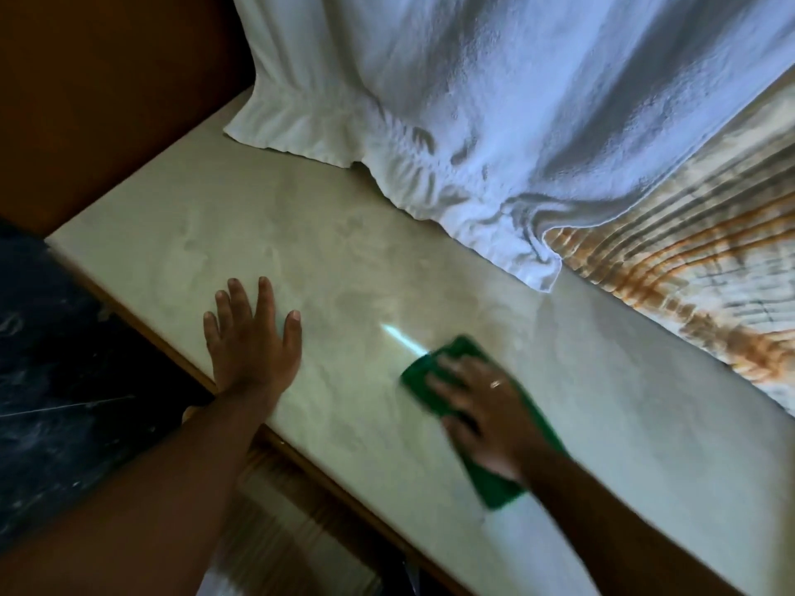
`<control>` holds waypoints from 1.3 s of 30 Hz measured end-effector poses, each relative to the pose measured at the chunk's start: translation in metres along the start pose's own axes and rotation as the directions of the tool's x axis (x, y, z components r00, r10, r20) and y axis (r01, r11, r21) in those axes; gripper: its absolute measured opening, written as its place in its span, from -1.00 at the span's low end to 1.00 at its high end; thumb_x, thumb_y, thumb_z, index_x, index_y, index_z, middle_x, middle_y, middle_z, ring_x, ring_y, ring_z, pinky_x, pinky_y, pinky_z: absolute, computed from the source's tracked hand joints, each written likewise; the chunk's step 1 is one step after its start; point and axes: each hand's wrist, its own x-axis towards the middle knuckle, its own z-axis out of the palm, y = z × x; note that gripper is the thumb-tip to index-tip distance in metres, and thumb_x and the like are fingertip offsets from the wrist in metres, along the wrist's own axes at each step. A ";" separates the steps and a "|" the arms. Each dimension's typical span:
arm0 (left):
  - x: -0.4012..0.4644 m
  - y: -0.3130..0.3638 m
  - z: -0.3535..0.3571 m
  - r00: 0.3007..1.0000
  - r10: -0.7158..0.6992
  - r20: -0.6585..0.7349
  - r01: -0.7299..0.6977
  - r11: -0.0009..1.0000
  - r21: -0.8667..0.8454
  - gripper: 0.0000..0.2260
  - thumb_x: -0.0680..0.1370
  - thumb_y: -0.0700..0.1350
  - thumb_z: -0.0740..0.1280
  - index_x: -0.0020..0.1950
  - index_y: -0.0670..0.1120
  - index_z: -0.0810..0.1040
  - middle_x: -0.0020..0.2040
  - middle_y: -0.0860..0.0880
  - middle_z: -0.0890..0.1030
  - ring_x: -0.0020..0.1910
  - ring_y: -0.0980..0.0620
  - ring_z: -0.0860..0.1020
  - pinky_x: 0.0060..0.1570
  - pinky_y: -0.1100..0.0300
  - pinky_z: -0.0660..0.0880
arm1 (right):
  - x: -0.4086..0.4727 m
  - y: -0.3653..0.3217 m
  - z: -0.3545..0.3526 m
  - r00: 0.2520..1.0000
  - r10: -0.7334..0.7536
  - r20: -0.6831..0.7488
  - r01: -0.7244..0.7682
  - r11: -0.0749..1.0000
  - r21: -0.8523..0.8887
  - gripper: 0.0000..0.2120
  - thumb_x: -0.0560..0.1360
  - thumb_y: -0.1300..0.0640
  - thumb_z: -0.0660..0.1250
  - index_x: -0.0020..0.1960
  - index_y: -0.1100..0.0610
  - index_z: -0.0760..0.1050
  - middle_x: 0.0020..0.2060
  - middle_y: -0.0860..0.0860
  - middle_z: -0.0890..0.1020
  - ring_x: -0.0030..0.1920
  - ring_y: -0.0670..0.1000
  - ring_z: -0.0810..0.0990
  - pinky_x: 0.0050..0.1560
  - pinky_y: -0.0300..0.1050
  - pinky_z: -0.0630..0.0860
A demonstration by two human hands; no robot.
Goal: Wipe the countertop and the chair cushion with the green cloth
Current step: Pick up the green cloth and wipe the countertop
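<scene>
The pale marble countertop [352,234] runs diagonally from upper left to lower right. My right hand [486,406] lies flat on the green cloth [434,376], pressing it onto the counter near the middle; the hand and cloth are blurred. A ring shows on one finger. My left hand [249,337] rests flat on the counter near its front edge, fingers spread, holding nothing. No chair cushion is in view.
A white towel [494,105] hangs down at the back and drapes onto the counter. A striped orange-and-cream fabric [688,273] lies to the right behind it. A dark stone floor [56,359] lies at left, and a wooden panel [107,92] stands at upper left.
</scene>
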 end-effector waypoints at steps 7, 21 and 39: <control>-0.001 0.002 0.000 1.000 -0.003 -0.004 0.003 1.000 -0.013 -0.37 0.61 0.23 -0.02 0.62 -0.02 0.03 0.62 -0.26 0.04 0.60 -0.25 0.00 0.54 -0.19 -0.06 | 0.028 -0.023 0.009 0.852 0.488 -0.190 -0.501 0.865 -0.022 -0.42 0.57 -0.17 0.20 0.54 -0.07 0.23 0.55 0.17 0.23 0.50 0.31 0.20 0.47 0.21 0.06; 0.000 -0.001 0.006 0.998 0.007 -0.057 -0.010 0.999 -0.044 -0.37 0.59 0.22 0.01 0.60 -0.03 0.06 0.61 -0.29 0.05 0.59 -0.27 0.02 0.52 -0.22 -0.07 | -0.081 -0.024 0.020 0.640 0.746 -0.183 -0.765 0.639 -0.072 -0.37 0.56 -0.14 -0.03 0.57 0.08 0.18 0.56 0.24 0.11 0.54 0.34 0.05 0.46 0.34 0.05; -0.001 0.003 0.001 0.999 0.001 -0.039 -0.002 1.000 -0.007 -0.39 0.62 0.19 0.04 0.62 -0.03 0.04 0.62 -0.28 0.05 0.59 -0.28 0.02 0.53 -0.20 -0.06 | -0.100 0.070 -0.026 0.789 0.606 -0.104 -0.614 0.768 -0.180 -0.41 0.57 -0.14 -0.03 0.53 0.08 0.29 0.52 0.29 0.23 0.47 0.40 0.22 0.42 0.34 0.20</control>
